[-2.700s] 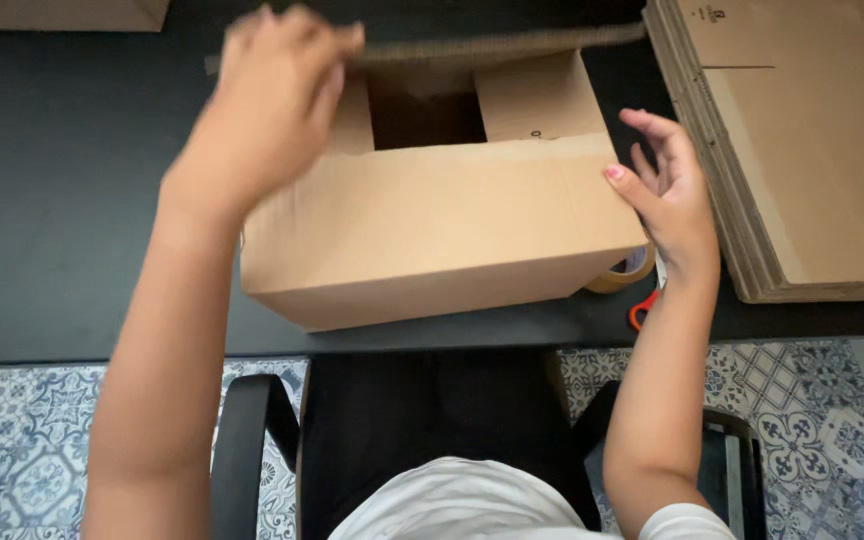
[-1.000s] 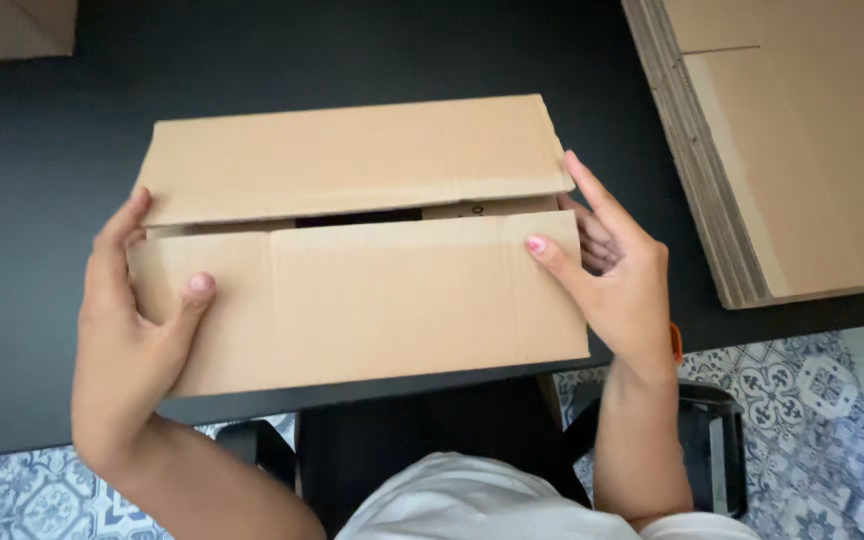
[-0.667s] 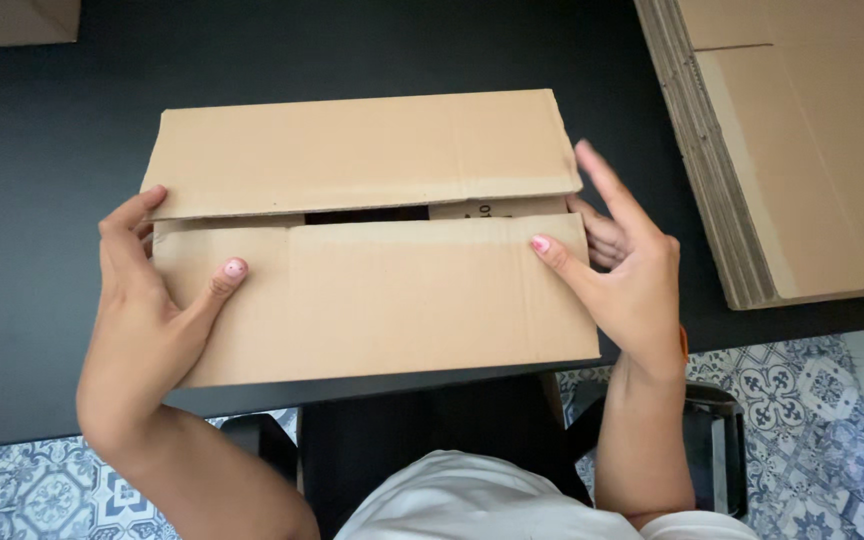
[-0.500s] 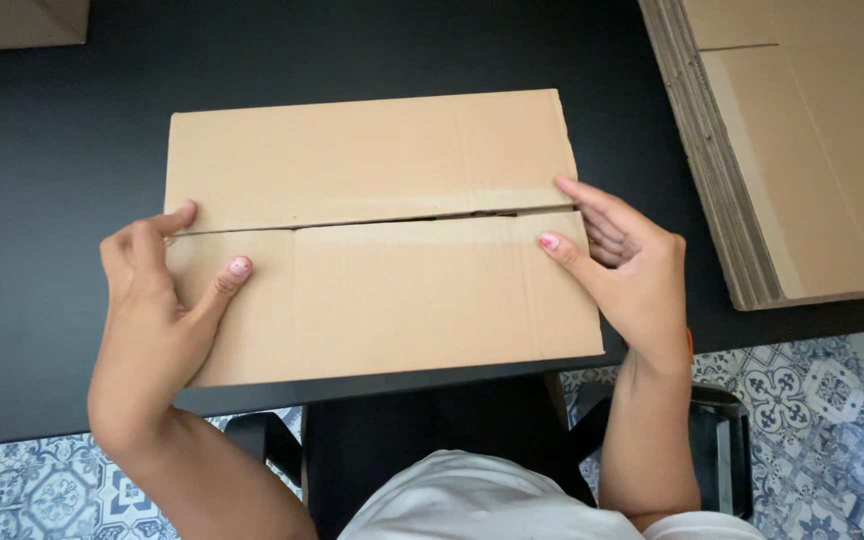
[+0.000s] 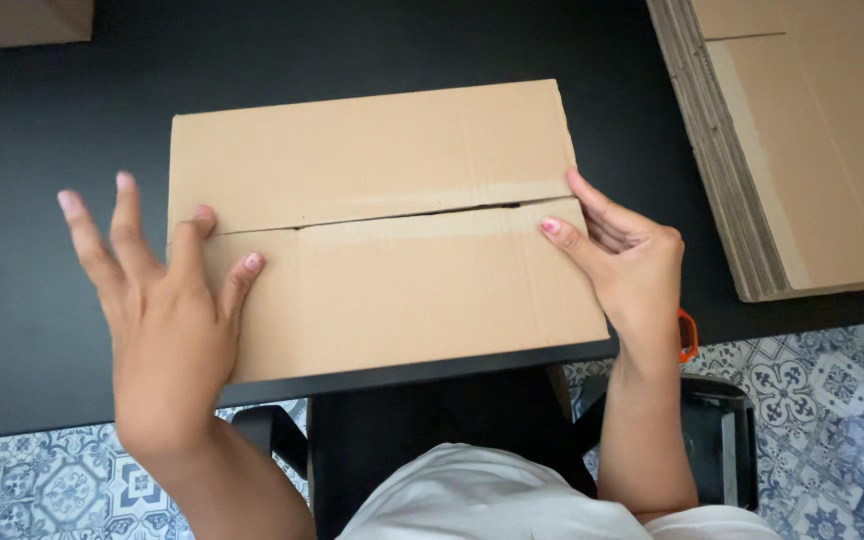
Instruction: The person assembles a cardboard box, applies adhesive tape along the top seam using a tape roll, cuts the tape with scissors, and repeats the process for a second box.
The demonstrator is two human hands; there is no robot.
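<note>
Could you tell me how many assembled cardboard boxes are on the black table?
2: the closed box under both hands, and a box corner at the far left edge, mostly out of view.

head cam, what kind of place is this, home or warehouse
Probably a home packing desk: a black table, a stack of flat cardboard, a patterned tile floor, and both hands on a closed box.

closed brown cardboard box (image 5: 382,230), flattened cartons stacked right (image 5: 812,130)
</note>
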